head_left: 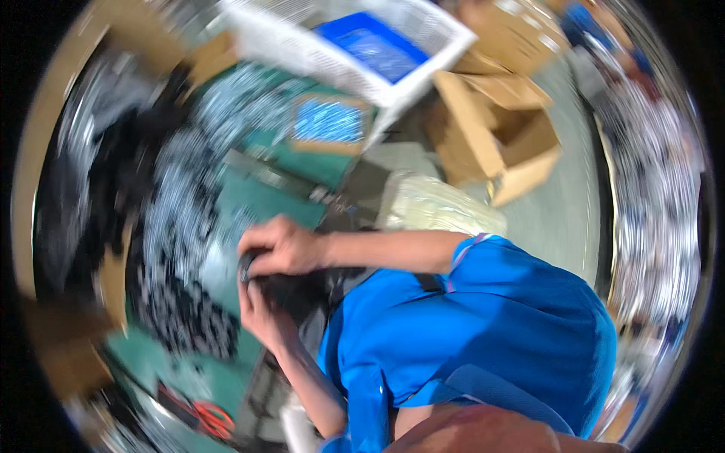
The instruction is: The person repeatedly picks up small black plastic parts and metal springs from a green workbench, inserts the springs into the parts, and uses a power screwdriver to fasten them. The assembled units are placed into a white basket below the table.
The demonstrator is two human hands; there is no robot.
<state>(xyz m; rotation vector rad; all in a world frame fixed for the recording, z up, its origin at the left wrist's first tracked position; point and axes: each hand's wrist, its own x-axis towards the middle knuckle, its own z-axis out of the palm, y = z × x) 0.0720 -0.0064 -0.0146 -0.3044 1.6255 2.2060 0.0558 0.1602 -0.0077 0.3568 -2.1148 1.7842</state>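
Observation:
My right hand (281, 248) is closed with thumb and fingers pinched around a small dark piece (247, 264), whose exact kind is blurred. Just below it, my left hand (266, 317) has its fingers raised against the same piece, so the hands meet at it. Under and beyond them spreads a heap of small black parts (185, 321) on the green tabletop (249, 202). A larger heap of small greyish, shiny parts (177, 189) runs along the table past it.
Orange-handled scissors (214, 420) lie at the lower left. A shallow cardboard tray (361, 145) contains blue-tinted pieces, near a metal bar (276, 175). A white crate (276, 38) with a blue bin (374, 45) stands at the top. An open cardboard box (468, 143) and pale plastic bag (434, 208) sit right.

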